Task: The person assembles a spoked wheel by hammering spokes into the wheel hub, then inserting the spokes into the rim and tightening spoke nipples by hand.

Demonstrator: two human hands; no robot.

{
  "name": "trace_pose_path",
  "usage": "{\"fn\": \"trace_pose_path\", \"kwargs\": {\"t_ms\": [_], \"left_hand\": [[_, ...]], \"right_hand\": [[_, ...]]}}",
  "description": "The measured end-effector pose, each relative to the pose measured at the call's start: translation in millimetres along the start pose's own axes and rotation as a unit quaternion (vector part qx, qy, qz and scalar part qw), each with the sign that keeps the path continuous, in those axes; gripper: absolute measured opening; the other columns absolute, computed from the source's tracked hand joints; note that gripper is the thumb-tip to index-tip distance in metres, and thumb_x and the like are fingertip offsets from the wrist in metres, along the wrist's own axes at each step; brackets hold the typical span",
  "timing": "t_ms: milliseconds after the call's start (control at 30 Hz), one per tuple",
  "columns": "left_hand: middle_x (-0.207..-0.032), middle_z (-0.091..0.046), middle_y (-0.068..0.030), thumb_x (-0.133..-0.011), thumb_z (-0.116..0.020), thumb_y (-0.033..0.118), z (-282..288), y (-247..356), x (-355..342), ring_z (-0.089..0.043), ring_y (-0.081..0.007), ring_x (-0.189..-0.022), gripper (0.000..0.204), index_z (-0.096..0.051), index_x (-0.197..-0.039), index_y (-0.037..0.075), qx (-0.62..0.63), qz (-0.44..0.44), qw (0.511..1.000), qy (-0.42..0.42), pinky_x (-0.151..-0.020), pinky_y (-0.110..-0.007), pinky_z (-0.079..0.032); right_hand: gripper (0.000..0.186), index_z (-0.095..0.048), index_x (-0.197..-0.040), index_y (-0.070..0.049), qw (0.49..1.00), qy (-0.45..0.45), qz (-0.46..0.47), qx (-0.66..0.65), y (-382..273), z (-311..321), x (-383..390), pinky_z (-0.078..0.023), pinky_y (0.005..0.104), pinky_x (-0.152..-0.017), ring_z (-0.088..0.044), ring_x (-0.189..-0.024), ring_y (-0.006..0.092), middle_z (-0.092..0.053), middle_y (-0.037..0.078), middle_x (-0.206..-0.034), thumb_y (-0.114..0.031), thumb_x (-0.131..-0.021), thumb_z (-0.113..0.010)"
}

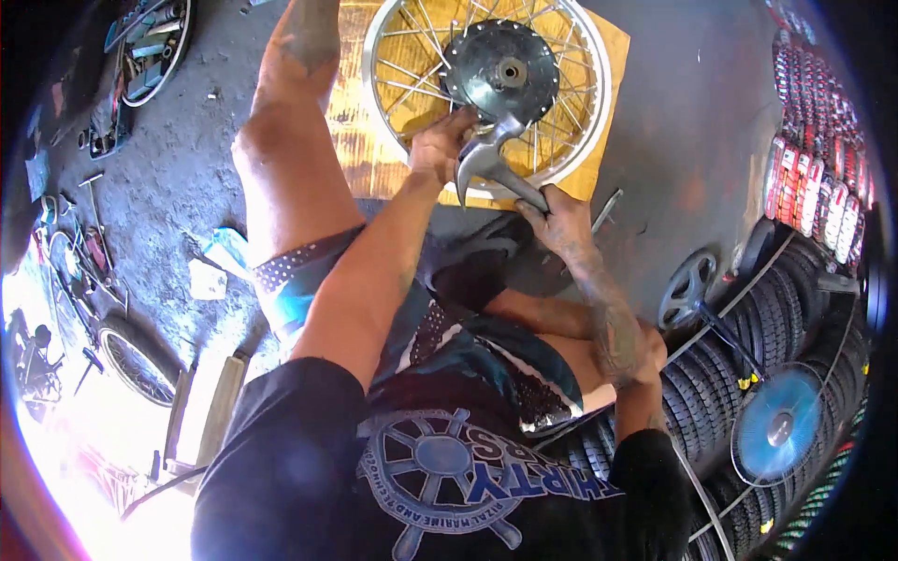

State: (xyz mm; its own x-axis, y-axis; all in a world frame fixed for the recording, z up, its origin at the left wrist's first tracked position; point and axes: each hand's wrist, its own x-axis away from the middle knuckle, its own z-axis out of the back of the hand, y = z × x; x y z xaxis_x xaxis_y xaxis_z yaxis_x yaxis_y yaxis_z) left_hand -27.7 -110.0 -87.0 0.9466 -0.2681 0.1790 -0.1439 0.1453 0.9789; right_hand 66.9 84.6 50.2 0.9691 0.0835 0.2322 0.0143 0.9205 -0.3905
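A spoked wheel rim [374, 103] lies flat on a square wooden board [351, 150] in front of me. Its black hub [486, 61] sits in the middle, with silver spokes [412, 86] running out to the rim. My left hand [443, 145] reaches over the near side of the rim, its fingers closed at the hub's lower left edge. What they pinch, if anything, is too hidden to name. My right hand [561, 222] grips the handle of a claw hammer [491, 164]. The hammer's head hangs over the near spokes, close beside my left fingers.
Stacked black tyres [702, 379] stand at the right, near a blue fan [778, 425] and a grey wheel [687, 288]. Packaged goods hang [814, 187] above them. A metal tool [608, 210] lies beside the board. Another wheel [136, 360] and scattered parts are at the left.
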Motion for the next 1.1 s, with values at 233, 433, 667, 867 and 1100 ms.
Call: {"fn": "trace_pose_path", "kwargs": {"t_ms": [233, 433, 667, 867, 1100], "left_hand": [[-0.126, -0.06, -0.0084, -0.089, -0.06, 0.025, 10.6, 46.8, -0.8, -0.056, -0.0264, -0.116, 0.032, -0.061, -0.119, 0.013, -0.236, -0.165, 0.957, -0.038, -0.099, -0.036, -0.045], [-0.105, -0.068, -0.0112, -0.088, -0.06, 0.024, 2.4, 54.4, 2.9, -0.066, -0.0294, -0.094, 0.022, -0.068, -0.106, 0.014, -0.21, -0.045, 0.974, 0.068, -0.082, -0.04, -0.053], [-0.123, -0.062, -0.0041, -0.084, -0.063, 0.012, 8.6, 17.2, -8.8, -0.055, -0.0255, -0.119, 0.028, -0.064, -0.112, 0.014, -0.327, -0.22, 0.917, 0.053, -0.097, -0.036, -0.047], [-0.122, -0.062, -0.0048, -0.082, -0.064, 0.005, 7.3, 6.9, -9.4, -0.053, -0.0248, -0.122, 0.031, -0.063, -0.111, 0.014, -0.242, -0.128, 0.962, 0.013, -0.099, -0.035, -0.047], [-0.13, -0.056, -0.011, -0.084, -0.064, 0.012, 9.1, 0.3, -7.2, -0.053, -0.026, -0.121, 0.035, -0.063, -0.119, 0.016, -0.225, -0.111, 0.968, 0.027, -0.094, -0.036, -0.049]], "right_hand": [[0.034, -0.056, -0.086, -0.001, 0.984, -0.033, -0.093, -0.148, 6.0, 21.5, 41.3, -0.046, 0.0437, -0.054, -0.06, -0.06, 0.0391, -0.058, 0.019, -0.065, -0.033, -0.086, -0.066], [0.038, -0.056, -0.088, 0.0, 0.974, -0.028, -0.123, -0.186, 4.6, 10.2, 37.9, -0.046, 0.0445, -0.054, -0.06, -0.06, 0.0405, -0.056, 0.021, -0.062, -0.038, -0.09, -0.061], [0.037, -0.057, -0.09, -0.001, 0.989, -0.04, -0.05, -0.13, -0.4, 5.2, 17.7, -0.049, 0.0455, -0.056, -0.063, -0.066, 0.0418, -0.059, 0.02, -0.063, -0.038, -0.089, -0.062], [0.034, -0.057, -0.092, 0.0, 0.967, 0.015, 0.061, -0.248, -4.6, -5.6, -3.2, -0.049, 0.0452, -0.056, -0.062, -0.066, 0.0431, -0.06, 0.022, -0.065, -0.032, -0.084, -0.066], [0.034, -0.058, -0.091, 0.001, 0.985, -0.025, 0.002, -0.171, -7.9, -0.9, -17.7, -0.048, 0.0457, -0.056, -0.062, -0.067, 0.0439, -0.061, 0.024, -0.067, -0.032, -0.086, -0.064]]}}
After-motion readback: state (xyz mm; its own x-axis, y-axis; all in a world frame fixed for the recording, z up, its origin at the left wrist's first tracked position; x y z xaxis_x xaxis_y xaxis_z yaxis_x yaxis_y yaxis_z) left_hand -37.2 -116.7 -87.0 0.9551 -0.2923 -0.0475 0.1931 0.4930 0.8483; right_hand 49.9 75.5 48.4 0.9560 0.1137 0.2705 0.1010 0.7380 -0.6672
